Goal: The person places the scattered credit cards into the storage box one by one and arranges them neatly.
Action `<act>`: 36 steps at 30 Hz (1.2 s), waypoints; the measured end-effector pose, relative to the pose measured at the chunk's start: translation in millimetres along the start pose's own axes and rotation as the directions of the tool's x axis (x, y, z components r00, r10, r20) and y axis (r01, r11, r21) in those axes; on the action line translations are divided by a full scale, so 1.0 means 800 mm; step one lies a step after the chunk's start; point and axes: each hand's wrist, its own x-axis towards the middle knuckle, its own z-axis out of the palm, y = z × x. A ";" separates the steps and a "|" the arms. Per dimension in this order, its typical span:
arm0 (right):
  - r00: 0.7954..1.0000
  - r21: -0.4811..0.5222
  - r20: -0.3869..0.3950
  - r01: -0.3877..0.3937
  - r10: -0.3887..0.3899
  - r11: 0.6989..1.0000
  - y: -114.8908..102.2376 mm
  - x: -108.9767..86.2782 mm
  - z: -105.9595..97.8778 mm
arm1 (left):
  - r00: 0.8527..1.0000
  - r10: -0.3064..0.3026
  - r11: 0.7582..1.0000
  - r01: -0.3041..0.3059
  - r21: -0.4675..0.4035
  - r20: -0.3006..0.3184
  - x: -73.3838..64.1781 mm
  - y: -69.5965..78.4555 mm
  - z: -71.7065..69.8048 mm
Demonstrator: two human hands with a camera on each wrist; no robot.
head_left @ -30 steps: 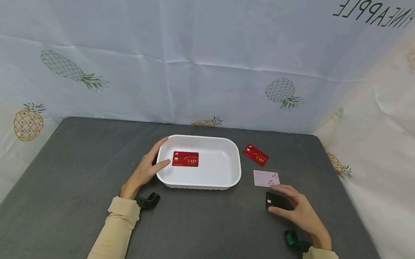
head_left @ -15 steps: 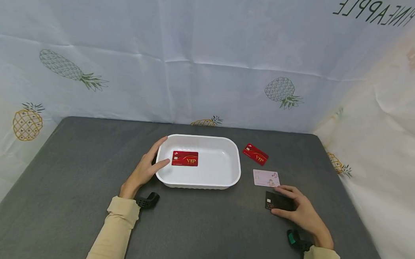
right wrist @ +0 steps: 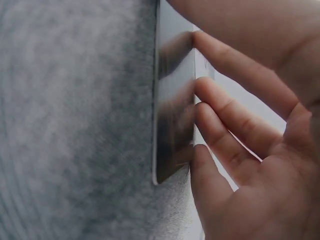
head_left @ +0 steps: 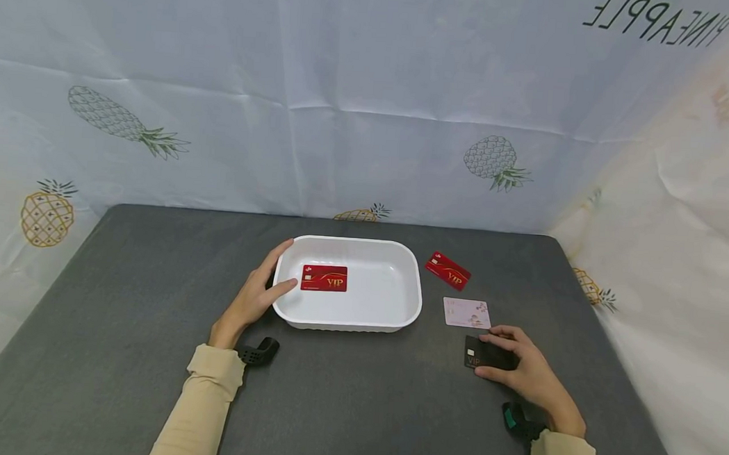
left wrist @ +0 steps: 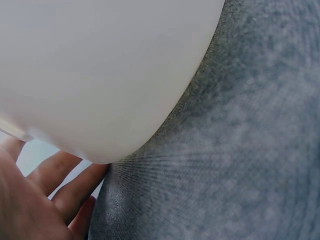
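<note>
A white plastic tray (head_left: pixel 373 297) stands on the table, with a red VIP card (head_left: pixel 324 279) lying flat inside it. My left hand (head_left: pixel 253 301) holds the tray's left end, thumb over the rim and fingers along the outside; the left wrist view shows those fingers (left wrist: pixel 75 190) against the outer wall. To the right, a black VIP card (head_left: pixel 488 353) lies flat under my right hand (head_left: pixel 533 377). Thumb and fingers grip its opposite long edges. In the right wrist view, several fingertips (right wrist: pixel 202 112) touch the card's far edge. The hand covers the card's right end.
A pink card (head_left: pixel 466 312) lies just beyond the black one. Farther back, another red VIP card (head_left: pixel 448 271) sits at an angle beside the tray. The grey table (head_left: pixel 354 401) meets a pineapple-print sheet (head_left: pixel 369 158) at the back.
My right thumb and fingers have come in from around the black card onto its edges. The left hand, the tray and the other cards keep their places.
</note>
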 end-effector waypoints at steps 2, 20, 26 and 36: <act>1.000 -0.009 -0.011 0.007 -0.007 1.000 -0.001 0.000 0.000 | 1.000 -0.002 1.000 0.002 -0.001 0.000 0.000 0.000 0.000; 1.000 -0.050 0.001 -0.011 0.011 0.999 -0.010 0.000 -0.003 | 1.000 -0.010 1.000 0.010 0.005 0.001 0.001 -0.001 0.001; 0.999 -0.062 0.030 -0.014 0.016 0.998 -0.009 -0.002 -0.005 | 1.000 -0.017 1.000 0.017 0.010 0.004 0.001 -0.001 0.001; 1.000 -0.077 0.021 0.012 -0.010 0.997 -0.007 -0.003 -0.006 | 1.000 -0.016 1.000 0.015 0.007 0.004 0.001 0.000 0.001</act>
